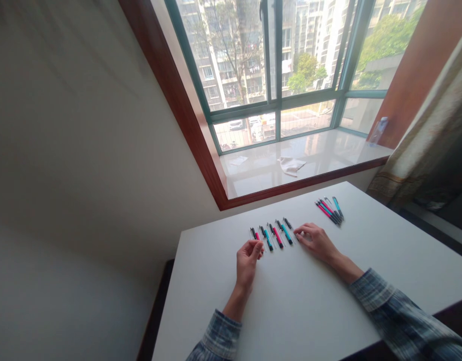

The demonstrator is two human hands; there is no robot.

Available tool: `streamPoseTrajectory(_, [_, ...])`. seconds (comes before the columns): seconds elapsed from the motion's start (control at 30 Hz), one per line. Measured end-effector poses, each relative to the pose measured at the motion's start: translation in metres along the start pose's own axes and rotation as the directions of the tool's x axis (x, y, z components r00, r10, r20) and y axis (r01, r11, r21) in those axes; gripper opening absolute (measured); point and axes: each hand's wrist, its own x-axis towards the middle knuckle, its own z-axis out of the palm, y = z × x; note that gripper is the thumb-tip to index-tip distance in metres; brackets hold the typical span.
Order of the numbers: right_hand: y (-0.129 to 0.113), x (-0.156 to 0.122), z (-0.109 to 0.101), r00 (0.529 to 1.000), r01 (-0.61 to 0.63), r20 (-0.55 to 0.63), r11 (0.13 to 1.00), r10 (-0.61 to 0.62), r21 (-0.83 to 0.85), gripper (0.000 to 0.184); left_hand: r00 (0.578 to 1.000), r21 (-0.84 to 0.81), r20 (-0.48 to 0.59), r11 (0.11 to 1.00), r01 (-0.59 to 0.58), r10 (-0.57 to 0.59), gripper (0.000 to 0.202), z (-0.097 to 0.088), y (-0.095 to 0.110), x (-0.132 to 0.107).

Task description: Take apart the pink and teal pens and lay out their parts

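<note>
Lining-up stage, I reckon: row of pens (272,234) mid-bench (291,306), spare bunch (330,208) off to the right. Left hand (249,258) curls at one end, right hand (315,240) at the other. Can't tell if either grip's pinching anything. Next pick wants a fine pinch.

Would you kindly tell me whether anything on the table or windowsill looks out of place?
Nothing looks spilled or broken. The row of pens lies tidy, but a second bunch farther right on the table lies bundled and crossed, and a crumpled white cloth sits on the windowsill.
</note>
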Motion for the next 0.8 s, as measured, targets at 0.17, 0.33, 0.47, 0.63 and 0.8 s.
streamPoseTrajectory(0.17, [0.000,0.000,0.000,1.000,-0.003,0.000,1.000,0.003,0.007,0.024,1.000,-0.001,-0.005,1.000,-0.008,0.008,0.040,-0.001,0.000,0.001])
streamPoseTrajectory(0.33, [0.000,0.005,-0.002,0.996,0.024,-0.090,0.999,-0.027,-0.034,0.025,1.000,-0.003,0.000,1.000,-0.003,0.003,0.040,0.001,0.001,-0.001])
streamPoseTrajectory(0.47, [0.001,0.017,0.001,0.987,0.089,-0.126,0.990,-0.102,-0.105,0.026,1.000,-0.005,0.001,1.000,-0.011,0.011,0.041,0.003,0.002,-0.003])
streamPoseTrajectory(0.63, [0.003,0.035,0.007,0.984,0.165,-0.048,0.977,-0.173,-0.137,0.026,1.000,0.000,-0.003,1.000,-0.010,0.010,0.040,0.002,0.001,-0.003])
streamPoseTrajectory(0.8, [0.003,0.038,0.003,0.980,0.153,-0.116,0.983,-0.164,-0.098,0.022,1.000,0.003,-0.020,1.000,-0.021,0.021,0.034,0.001,-0.002,-0.001])
